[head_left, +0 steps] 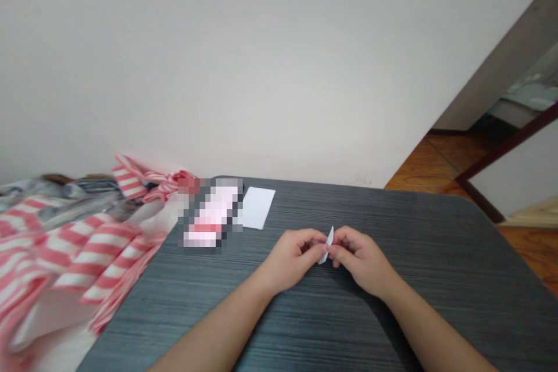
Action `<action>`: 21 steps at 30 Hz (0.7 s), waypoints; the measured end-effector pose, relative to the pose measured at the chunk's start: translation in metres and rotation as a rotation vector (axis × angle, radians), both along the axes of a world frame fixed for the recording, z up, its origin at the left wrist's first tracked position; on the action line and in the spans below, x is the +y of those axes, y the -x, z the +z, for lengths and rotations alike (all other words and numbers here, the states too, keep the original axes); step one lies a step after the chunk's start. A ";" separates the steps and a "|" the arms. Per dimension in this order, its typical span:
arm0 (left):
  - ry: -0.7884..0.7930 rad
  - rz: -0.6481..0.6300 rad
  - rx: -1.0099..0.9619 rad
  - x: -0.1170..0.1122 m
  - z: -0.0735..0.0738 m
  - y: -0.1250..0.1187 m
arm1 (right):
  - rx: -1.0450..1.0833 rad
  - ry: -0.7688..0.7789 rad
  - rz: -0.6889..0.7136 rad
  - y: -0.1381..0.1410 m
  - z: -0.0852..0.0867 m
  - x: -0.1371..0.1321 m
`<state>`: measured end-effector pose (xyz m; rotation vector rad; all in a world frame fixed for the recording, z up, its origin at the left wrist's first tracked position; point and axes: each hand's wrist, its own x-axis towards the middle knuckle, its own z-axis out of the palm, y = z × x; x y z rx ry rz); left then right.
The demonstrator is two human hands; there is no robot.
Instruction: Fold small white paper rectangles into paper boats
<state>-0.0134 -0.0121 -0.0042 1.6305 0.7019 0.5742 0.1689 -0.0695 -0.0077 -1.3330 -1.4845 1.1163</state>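
Note:
A small piece of white paper (pixel 330 236) stands tilted between my two hands, a little above the dark table (pixel 392 221). My left hand (pixel 294 258) pinches it from the left with thumb and fingers. From the other side, my right hand (pixel 361 258) pinches the same paper, its fingertips almost meeting those of the left. The fingers cover the paper's middle, so any folds there cannot be made out. Farther back and to the left, a flat stack or sheet of white paper (pixel 258 208) lies on the tabletop.
Beside the white sheet lies a pixelated, phone-shaped object (pixel 209 212). Red-and-white striped cloth (pixel 93 247) is heaped along the table's left side. A pale wall (pixel 279 70) rises behind the table, and wooden floor (pixel 418 163) shows at the right.

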 end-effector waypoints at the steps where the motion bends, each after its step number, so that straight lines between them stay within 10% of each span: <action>1: 0.007 0.005 -0.002 0.000 -0.001 0.000 | -0.009 -0.005 0.004 0.000 0.000 0.000; 21: 0.059 0.046 -0.022 -0.001 -0.007 -0.001 | -0.121 -0.059 -0.018 0.001 -0.001 0.001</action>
